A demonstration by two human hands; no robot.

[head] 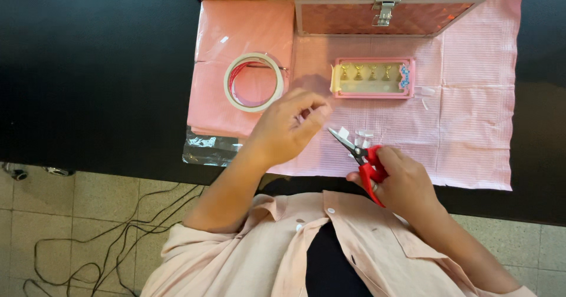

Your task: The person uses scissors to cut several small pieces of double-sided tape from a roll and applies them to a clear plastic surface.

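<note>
My right hand [404, 182] grips small scissors with red handles [364, 161], blades pointing up-left over a pink cloth [466, 126]. My left hand [289, 126] hovers just left of the blade tips with its fingertips pinched together, on what I cannot tell. A few small clear pieces [361, 136] lie on the cloth beside the blades. Behind them sits a pink rectangular tray [374, 78] holding several small gold stands.
A roll of white tape [254, 81] lies on a pink sheet at the left. A pink metal-edged case [389, 5] stands open at the back with bottles inside. A clear plastic wrapper [207, 148] sits by the black table's front edge. Cables run across the tiled floor.
</note>
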